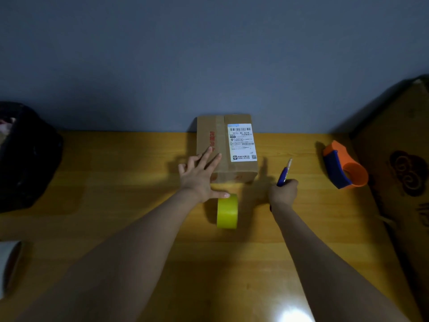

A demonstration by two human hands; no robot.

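A taped cardboard parcel with a white shipping label stands on the wooden table against the wall. My left hand is spread with straight fingers, its fingertips over the parcel's front left part. My right hand grips a blue-handled utility knife, blade pointing up and away, just right of the parcel. A yellow tape roll stands on edge in front of the parcel, below my left thumb.
An orange and blue tape dispenser lies at the right. A large cardboard box fills the far right. A black bag sits at the left edge, and a white roll lies at the lower left.
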